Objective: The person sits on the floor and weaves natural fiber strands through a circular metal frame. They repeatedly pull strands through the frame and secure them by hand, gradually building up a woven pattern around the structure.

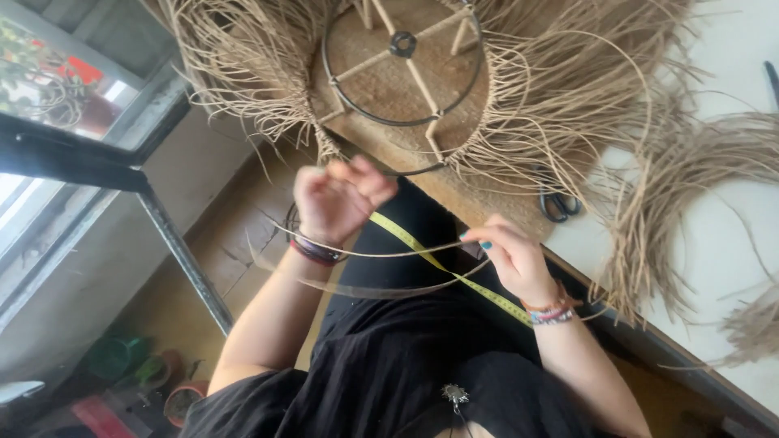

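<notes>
Black cloth fills our foreground, beyond which our left hand (339,199) pinches and our right hand (511,258) holds thin straw strands (381,254) near the frame (403,65), already thickly fringed, with loose straw (690,174) unused.

Scissors (559,204) lie on the white table (714,243), partly under loose fibres. A dark window frame (73,158) stands at the left, red flowers (69,73) behind its glass. Below it, on the floor (243,235), sit a green pot (114,357) and a clay pot (182,399).
</notes>
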